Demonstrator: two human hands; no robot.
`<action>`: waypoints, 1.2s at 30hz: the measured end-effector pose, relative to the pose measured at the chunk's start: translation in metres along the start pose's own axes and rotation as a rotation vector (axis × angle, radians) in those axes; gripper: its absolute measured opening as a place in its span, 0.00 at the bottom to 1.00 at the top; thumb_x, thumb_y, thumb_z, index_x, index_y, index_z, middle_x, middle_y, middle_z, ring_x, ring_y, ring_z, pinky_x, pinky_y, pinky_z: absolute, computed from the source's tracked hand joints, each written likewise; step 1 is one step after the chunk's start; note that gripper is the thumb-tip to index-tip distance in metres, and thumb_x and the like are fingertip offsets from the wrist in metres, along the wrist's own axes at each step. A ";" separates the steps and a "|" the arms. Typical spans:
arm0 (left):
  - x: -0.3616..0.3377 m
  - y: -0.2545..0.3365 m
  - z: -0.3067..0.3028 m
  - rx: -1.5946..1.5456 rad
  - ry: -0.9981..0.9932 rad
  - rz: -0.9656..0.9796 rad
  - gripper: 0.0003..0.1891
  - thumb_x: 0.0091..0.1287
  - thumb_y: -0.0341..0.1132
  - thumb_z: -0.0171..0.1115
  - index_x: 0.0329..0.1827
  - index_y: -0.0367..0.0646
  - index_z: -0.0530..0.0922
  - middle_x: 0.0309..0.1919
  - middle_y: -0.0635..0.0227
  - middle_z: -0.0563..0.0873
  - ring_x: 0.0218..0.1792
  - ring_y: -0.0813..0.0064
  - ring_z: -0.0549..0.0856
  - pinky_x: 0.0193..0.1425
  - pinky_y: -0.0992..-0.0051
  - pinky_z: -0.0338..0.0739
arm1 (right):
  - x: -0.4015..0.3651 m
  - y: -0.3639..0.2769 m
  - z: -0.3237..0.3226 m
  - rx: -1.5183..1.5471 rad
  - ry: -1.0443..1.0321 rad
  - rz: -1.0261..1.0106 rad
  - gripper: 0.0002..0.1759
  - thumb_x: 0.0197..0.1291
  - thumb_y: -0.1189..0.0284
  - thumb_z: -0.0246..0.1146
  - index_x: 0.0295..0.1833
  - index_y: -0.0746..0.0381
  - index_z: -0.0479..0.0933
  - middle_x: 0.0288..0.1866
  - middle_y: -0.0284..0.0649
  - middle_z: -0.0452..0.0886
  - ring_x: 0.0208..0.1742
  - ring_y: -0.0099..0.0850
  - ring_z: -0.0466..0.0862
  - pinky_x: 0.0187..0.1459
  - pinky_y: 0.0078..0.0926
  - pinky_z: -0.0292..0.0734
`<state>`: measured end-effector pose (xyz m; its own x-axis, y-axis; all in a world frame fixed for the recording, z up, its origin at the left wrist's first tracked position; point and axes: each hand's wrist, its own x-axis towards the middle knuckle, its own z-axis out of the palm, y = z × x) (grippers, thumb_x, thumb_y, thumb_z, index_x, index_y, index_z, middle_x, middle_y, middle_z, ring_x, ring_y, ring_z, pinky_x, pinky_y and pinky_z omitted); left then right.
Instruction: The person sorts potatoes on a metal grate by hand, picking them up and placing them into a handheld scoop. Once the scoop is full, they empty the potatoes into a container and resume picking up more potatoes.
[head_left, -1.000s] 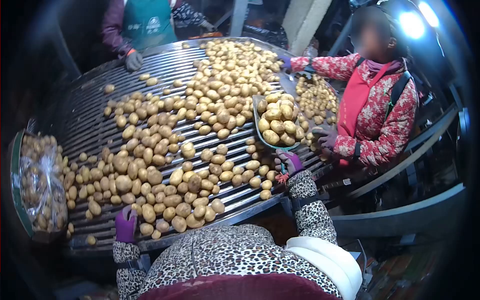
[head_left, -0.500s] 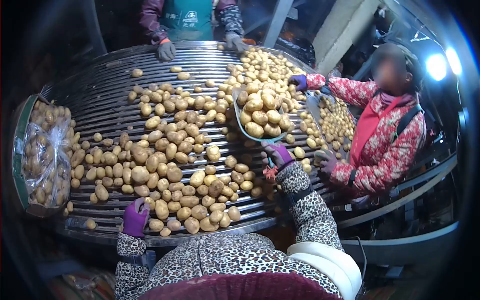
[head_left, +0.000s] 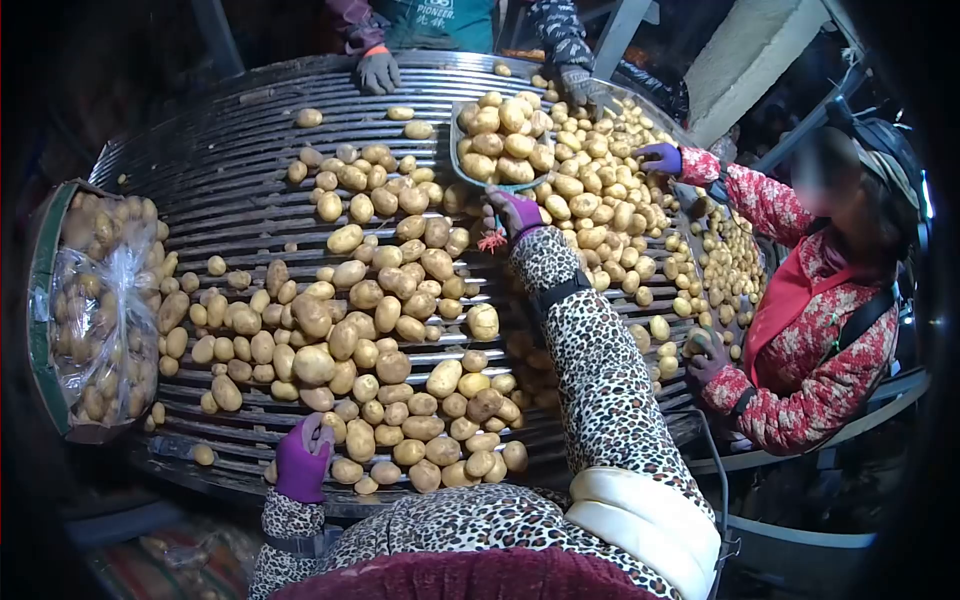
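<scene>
My right hand (head_left: 513,213), in a purple and grey glove, is closed on the near rim of a green-edged basket (head_left: 461,160) heaped with potatoes. Red strands hang beside its fingers. The basket is over the far middle of the slatted metal table (head_left: 240,150). My left hand (head_left: 303,458), also gloved in purple, is at the near edge beside loose potatoes (head_left: 314,364); its fingers point up and are partly bent, and whether they hold anything is unclear.
A box (head_left: 50,300) of potatoes partly under clear plastic stands at the left. Across the table are a person's grey-gloved hands (head_left: 379,72). Another person in a red patterned jacket (head_left: 830,340) reaches in from the right. A small potato pile (head_left: 730,260) lies near that person.
My right hand has moved away from me and slightly left, carrying the basket of potatoes. The grey-gloved hand at the far right has moved onto the potato pile. My left hand stays near the edge.
</scene>
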<state>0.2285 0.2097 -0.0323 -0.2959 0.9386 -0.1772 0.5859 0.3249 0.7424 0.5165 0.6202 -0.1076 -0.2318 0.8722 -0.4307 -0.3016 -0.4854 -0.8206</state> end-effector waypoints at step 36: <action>0.004 -0.004 0.004 0.072 0.045 0.111 0.17 0.69 0.38 0.60 0.53 0.34 0.79 0.39 0.49 0.86 0.39 0.60 0.88 0.42 0.66 0.81 | 0.008 0.009 -0.003 0.005 -0.077 -0.031 0.14 0.64 0.60 0.66 0.47 0.58 0.77 0.31 0.33 0.81 0.26 0.29 0.81 0.27 0.31 0.80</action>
<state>0.2280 0.2128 -0.0392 -0.2594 0.9635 -0.0664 0.6688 0.2288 0.7073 0.5145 0.6229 -0.1190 -0.2930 0.8797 -0.3745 -0.3145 -0.4585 -0.8312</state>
